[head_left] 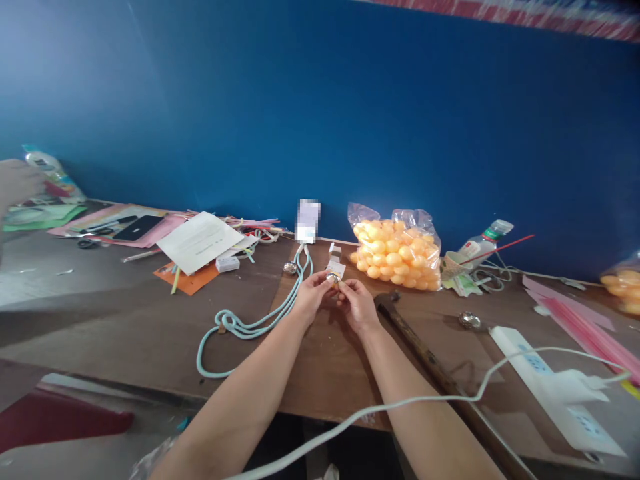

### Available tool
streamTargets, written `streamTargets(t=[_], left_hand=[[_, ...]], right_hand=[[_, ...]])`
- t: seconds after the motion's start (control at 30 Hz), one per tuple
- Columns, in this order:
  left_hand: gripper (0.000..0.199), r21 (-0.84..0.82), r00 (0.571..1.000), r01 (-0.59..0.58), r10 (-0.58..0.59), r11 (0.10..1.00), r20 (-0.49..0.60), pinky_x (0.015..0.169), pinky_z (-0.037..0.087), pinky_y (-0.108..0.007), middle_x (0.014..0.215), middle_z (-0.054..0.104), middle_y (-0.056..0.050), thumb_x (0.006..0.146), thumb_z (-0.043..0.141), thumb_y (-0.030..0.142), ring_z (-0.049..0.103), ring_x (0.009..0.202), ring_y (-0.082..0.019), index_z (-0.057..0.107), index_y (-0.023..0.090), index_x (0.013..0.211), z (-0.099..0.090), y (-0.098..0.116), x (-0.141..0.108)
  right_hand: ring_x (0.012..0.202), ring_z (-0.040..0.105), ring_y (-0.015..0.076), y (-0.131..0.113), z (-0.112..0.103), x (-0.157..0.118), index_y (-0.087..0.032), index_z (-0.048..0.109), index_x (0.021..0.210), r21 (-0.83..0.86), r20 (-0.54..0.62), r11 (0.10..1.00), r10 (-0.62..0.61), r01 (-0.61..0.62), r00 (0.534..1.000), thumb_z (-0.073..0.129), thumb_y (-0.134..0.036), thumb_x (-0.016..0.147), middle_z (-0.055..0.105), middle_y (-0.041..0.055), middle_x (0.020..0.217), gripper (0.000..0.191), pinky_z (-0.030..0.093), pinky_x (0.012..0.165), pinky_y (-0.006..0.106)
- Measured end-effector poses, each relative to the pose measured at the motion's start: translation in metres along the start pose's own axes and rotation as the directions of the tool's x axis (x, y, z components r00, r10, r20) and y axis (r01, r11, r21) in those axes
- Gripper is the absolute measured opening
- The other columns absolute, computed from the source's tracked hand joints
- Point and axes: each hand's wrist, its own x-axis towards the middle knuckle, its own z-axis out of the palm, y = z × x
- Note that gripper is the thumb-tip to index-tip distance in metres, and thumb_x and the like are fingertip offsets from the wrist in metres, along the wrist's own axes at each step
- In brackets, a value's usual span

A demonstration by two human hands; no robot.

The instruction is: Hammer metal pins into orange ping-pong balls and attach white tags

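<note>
My left hand (313, 297) and my right hand (358, 305) meet over the middle of the table, fingertips pinched together. Between them is a small shiny silver piece (333, 277), partly covered by fingers; its kind I cannot make out. Just beyond the fingertips lies a small white card or box (336, 267). Left of my left hand, a light blue cord (260, 327) lies in loops, running up to a pixelated upright rectangle (307, 223) at the wall. Similar shiny silver pieces rest on the table, one near the cord (289, 268) and another at the right (470, 321).
A clear bag of orange balls (395, 253) stands at the wall. A dark hammer-like tool (417, 343) and a white power strip (555, 393) lie rightward; a white cable (400, 402) crosses my right forearm. Papers (200, 242) lie left. Another person's hand (20, 181) shows far left.
</note>
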Motion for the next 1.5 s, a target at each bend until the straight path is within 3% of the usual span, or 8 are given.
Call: streamTargets(t=[0.37, 0.7, 1.03, 1.5], left_hand=[[0.032, -0.021, 0.999, 0.029, -0.028, 0.999, 0.028, 0.076, 0.055, -0.028, 0.093, 0.071, -0.010, 0.068, 0.078, 0.020, 0.068, 0.074, -0.015, 0.067, 0.010, 0.097, 0.0007, -0.0001, -0.0019], [0.018, -0.109, 0.992, 0.127, -0.123, 0.986, 0.042, 0.065, 0.055, -0.019, 0.086, 0.072, -0.010, 0.083, 0.063, 0.015, 0.067, 0.064, -0.011, 0.064, 0.009, 0.100, -0.0029, 0.0053, -0.0007], [0.020, -0.111, 0.993, 0.116, -0.112, 0.987, 0.044, 0.067, 0.056, -0.021, 0.089, 0.072, -0.009, 0.077, 0.069, 0.012, 0.068, 0.067, -0.011, 0.066, 0.009, 0.097, -0.0023, 0.0022, 0.0001], [0.024, -0.069, 0.994, 0.101, -0.098, 0.992, 0.055, 0.072, 0.055, -0.024, 0.092, 0.071, -0.011, 0.075, 0.072, 0.015, 0.068, 0.070, -0.013, 0.066, 0.009, 0.097, -0.0022, 0.0012, 0.0028]], right_hand=[[0.034, 0.032, 0.0025, 0.0050, -0.0030, 0.0025, -0.018, 0.053, 0.072, -0.148, 0.009, 0.989, 0.003, -0.002, 1.000, 0.080, -0.044, 0.060, 0.056, -0.0063, 0.051, 0.039, 0.018, 0.031, 0.015], [0.040, 0.038, 0.0045, 0.0007, 0.0002, 0.0004, -0.017, 0.060, 0.077, -0.043, 0.072, 0.999, 0.008, -0.005, 0.997, 0.072, -0.057, 0.068, 0.056, -0.0045, 0.057, 0.043, 0.027, 0.034, 0.017], [0.038, 0.038, 0.0050, 0.0049, -0.0020, 0.0011, -0.019, 0.053, 0.072, -0.161, 0.035, 0.986, -0.024, 0.029, 0.999, 0.078, -0.048, 0.063, 0.053, -0.0066, 0.053, 0.039, 0.026, 0.034, 0.017], [0.041, 0.040, 0.0065, 0.0062, -0.0036, 0.0000, -0.019, 0.054, 0.076, -0.295, 0.045, 0.950, -0.098, 0.107, 0.994, 0.072, -0.053, 0.069, 0.055, -0.0054, 0.056, 0.038, 0.027, 0.035, 0.018]])
